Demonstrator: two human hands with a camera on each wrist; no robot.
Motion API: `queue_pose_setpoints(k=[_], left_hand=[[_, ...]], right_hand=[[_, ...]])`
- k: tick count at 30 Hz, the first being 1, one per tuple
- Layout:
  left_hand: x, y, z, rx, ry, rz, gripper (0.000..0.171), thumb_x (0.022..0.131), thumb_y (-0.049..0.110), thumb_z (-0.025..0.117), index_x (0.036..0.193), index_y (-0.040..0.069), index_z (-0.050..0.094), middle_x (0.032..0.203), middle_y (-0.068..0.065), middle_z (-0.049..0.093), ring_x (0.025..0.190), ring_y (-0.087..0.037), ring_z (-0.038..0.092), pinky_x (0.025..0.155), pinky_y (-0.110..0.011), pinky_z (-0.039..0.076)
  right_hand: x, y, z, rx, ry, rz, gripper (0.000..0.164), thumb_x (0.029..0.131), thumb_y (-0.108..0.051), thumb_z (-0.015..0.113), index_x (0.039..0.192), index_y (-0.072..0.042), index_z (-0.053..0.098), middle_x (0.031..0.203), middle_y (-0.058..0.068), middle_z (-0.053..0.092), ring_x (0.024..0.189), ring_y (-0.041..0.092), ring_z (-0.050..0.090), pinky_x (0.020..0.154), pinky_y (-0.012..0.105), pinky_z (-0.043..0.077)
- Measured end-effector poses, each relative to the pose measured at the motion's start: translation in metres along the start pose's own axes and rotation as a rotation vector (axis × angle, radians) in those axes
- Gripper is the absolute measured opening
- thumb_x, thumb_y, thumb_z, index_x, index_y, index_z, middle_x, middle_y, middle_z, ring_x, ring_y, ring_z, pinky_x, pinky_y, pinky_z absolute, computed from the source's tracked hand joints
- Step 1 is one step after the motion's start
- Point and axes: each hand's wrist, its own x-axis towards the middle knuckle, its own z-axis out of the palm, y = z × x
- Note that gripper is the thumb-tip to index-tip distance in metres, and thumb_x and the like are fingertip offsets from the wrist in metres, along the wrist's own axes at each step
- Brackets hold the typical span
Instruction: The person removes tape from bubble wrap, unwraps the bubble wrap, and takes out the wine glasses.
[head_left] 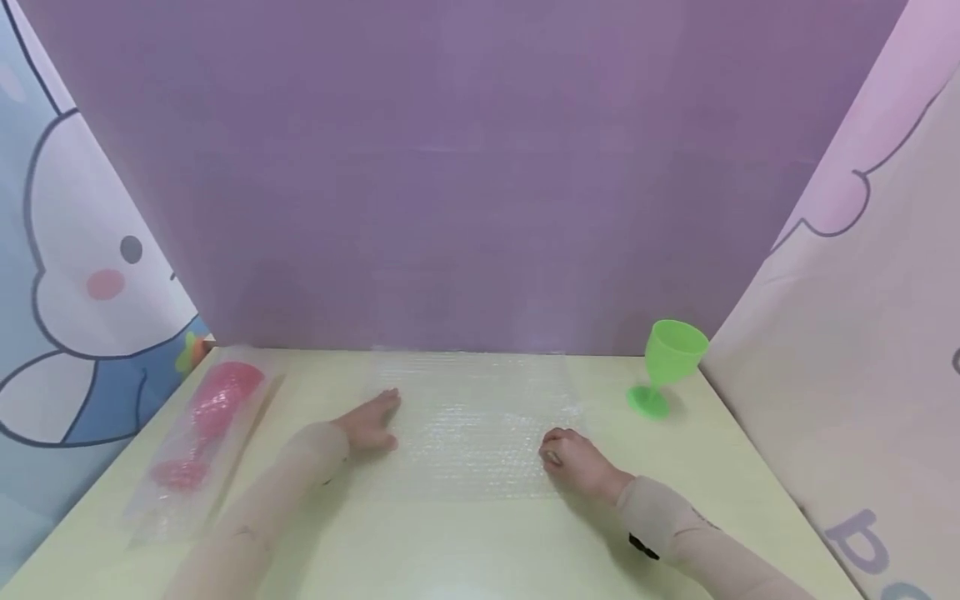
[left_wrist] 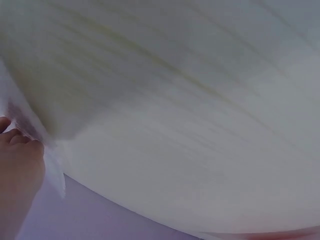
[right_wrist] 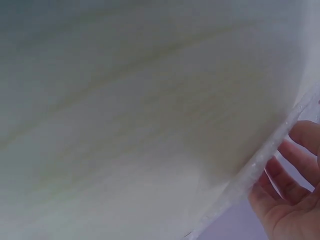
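A clear piece of bubble wrap [head_left: 472,425] lies flat across the middle of the table. At its left edge my left hand [head_left: 367,423] reaches out with fingers and thumb spread apart. My right hand [head_left: 577,462] is curled at the wrap's right edge and pinches it. The left wrist view shows part of a hand [left_wrist: 20,167] against the edge of the wrap [left_wrist: 165,115]. In the right wrist view, bent fingers [right_wrist: 287,182] touch the edge of the wrap [right_wrist: 265,160]. Both wrist views are dim and blurred.
A green plastic goblet [head_left: 673,354] stands at the back right. On the left lies a pink goblet [head_left: 217,408] inside a bubble wrap sleeve [head_left: 161,517]. A purple panel [head_left: 480,183] rises behind the pale yellow table [head_left: 457,558], with printed cloth on both sides.
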Motion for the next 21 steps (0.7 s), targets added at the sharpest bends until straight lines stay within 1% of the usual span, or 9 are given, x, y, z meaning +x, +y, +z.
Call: queue_pose_setpoints(k=[4, 8, 14, 18, 21], left_hand=[[0.0036, 0.0021, 0.0029, 0.003, 0.007, -0.004, 0.08, 0.079, 0.018, 0.061, 0.143, -0.004, 0.019, 0.153, -0.019, 0.008, 0.141, -0.035, 0.007, 0.115, -0.049, 0.007], [0.0063, 0.0009, 0.0042, 0.011, 0.014, -0.019, 0.081, 0.078, 0.019, 0.061, 0.143, -0.003, 0.019, 0.153, -0.018, 0.008, 0.141, -0.035, 0.006, 0.115, -0.049, 0.007], [0.0094, -0.002, 0.0051, -0.017, 0.011, -0.026, 0.082, 0.077, 0.019, 0.06, 0.144, -0.002, 0.018, 0.153, -0.017, 0.006, 0.141, -0.035, 0.004, 0.115, -0.05, 0.004], [0.0087, -0.0007, 0.005, -0.028, 0.015, -0.027, 0.08, 0.079, 0.019, 0.058, 0.145, -0.001, 0.016, 0.154, -0.016, 0.005, 0.141, -0.034, 0.003, 0.115, -0.05, 0.004], [0.0077, 0.0009, 0.005, -0.018, 0.016, -0.023, 0.079, 0.081, 0.019, 0.057, 0.145, -0.001, 0.015, 0.154, -0.016, 0.004, 0.141, -0.033, 0.002, 0.115, -0.05, 0.003]], right_hand=[[0.0004, 0.0015, 0.0015, 0.034, -0.001, 0.021, 0.006, 0.081, -0.002, 0.064, 0.083, -0.006, 0.068, 0.099, 0.01, 0.063, 0.094, 0.025, 0.059, 0.083, 0.039, 0.052], [0.0015, 0.0018, 0.0003, 0.043, -0.008, 0.014, 0.007, 0.08, -0.002, 0.064, 0.084, -0.005, 0.068, 0.1, 0.012, 0.063, 0.094, 0.027, 0.059, 0.084, 0.04, 0.052], [0.0055, 0.0039, -0.0025, 0.053, -0.024, 0.011, 0.008, 0.08, -0.002, 0.064, 0.086, -0.004, 0.069, 0.098, 0.011, 0.064, 0.094, 0.026, 0.059, 0.084, 0.041, 0.051], [0.0081, 0.0065, -0.004, 0.074, -0.04, 0.041, 0.013, 0.08, -0.003, 0.065, 0.091, -0.002, 0.07, 0.099, 0.012, 0.064, 0.095, 0.027, 0.059, 0.087, 0.043, 0.05], [0.0084, 0.0086, -0.0048, 0.098, -0.052, 0.077, 0.015, 0.08, -0.005, 0.065, 0.093, -0.002, 0.07, 0.101, 0.011, 0.064, 0.097, 0.027, 0.059, 0.088, 0.044, 0.05]])
